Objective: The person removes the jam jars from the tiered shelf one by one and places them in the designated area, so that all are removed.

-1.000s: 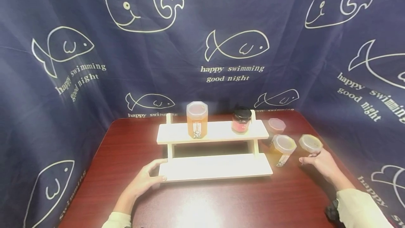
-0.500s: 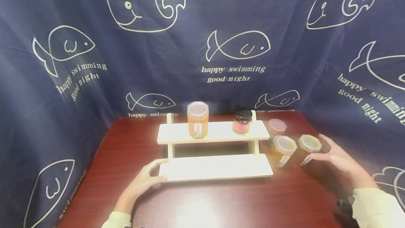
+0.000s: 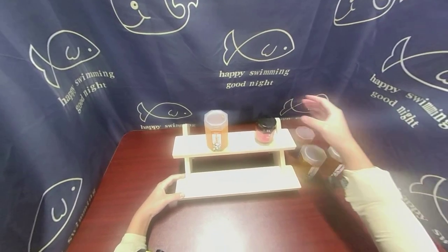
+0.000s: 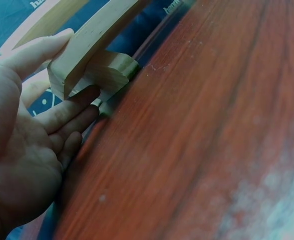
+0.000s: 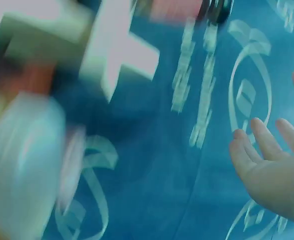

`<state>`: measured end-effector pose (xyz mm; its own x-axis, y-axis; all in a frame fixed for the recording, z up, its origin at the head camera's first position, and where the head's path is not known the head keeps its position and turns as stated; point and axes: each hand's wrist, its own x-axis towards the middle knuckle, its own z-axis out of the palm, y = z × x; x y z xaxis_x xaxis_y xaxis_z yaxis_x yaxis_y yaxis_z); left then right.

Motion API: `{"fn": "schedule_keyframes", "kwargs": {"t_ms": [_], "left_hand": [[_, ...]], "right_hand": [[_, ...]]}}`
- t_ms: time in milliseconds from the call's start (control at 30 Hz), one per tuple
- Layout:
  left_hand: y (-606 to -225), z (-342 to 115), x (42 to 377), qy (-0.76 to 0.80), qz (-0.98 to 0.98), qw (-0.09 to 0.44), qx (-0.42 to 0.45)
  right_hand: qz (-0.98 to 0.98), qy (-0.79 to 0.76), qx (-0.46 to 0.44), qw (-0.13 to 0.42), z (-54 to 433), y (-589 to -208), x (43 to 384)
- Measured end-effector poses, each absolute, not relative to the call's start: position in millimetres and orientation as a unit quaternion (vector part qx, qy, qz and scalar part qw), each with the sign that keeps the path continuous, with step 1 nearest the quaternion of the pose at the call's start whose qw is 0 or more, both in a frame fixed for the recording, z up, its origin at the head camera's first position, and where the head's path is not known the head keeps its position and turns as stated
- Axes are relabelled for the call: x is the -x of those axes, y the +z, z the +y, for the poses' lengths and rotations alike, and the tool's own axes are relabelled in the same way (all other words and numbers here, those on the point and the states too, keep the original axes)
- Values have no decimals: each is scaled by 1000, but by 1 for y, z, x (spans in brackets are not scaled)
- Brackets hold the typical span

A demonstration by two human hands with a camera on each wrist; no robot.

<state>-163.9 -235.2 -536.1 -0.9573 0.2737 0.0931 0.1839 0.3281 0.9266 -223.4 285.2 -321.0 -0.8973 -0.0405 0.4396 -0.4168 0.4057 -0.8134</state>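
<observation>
My left hand (image 3: 157, 199) grips the left end of the lower board of a pale two-tier wooden shelf (image 3: 238, 182). In the left wrist view its thumb and fingers lie on either side of the board's end (image 4: 94, 45). My right hand (image 3: 330, 125) is raised over the right side of the table, fingers spread and holding nothing. Below it stand a clear-lidded amber jar (image 3: 312, 156), another amber jar (image 3: 335, 162) partly hidden by the forearm, and a pinkish-lidded jar (image 3: 304, 134). On the upper board are a tall amber jar (image 3: 216, 132) and a black-lidded jar with red contents (image 3: 265, 132).
The shelf stands on a dark red wooden table (image 3: 140, 158). A navy curtain (image 3: 196, 69) printed with whales, fish and white words encloses the back and both sides. Bright glare marks the table's front.
My right hand has let go of the rightmost amber jar and risen up and leftward above the jars. My left hand stays on the shelf.
</observation>
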Motion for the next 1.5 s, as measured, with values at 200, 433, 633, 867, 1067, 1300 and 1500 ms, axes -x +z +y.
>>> {"fn": "schedule_keyframes", "kwargs": {"t_ms": [200, 433, 633, 867, 1067, 1300, 1500], "left_hand": [[-536, -235, 160, 572, 809, 50, -123], [-537, -235, 163, 564, 811, 29, -152], [-540, -234, 164, 570, 809, 36, -138], [-540, -233, 163, 564, 812, 41, -140], [-537, -233, 166, 571, 807, 39, -144], [-537, -233, 165, 571, 808, 42, -141], [-536, -234, 163, 568, 810, 41, -141]], "right_hand": [[-791, 559, -203, 142, 208, -312, 235], [-793, 551, -247, 87, 138, -319, 237], [-847, 487, -208, 53, 90, -332, 244], [-831, 545, -81, 76, 61, -364, 233], [-824, 538, -67, 164, 41, -373, 228], [-829, 521, -53, 197, 34, -380, 232], [-837, 509, -64, 190, 43, -377, 241]]}}
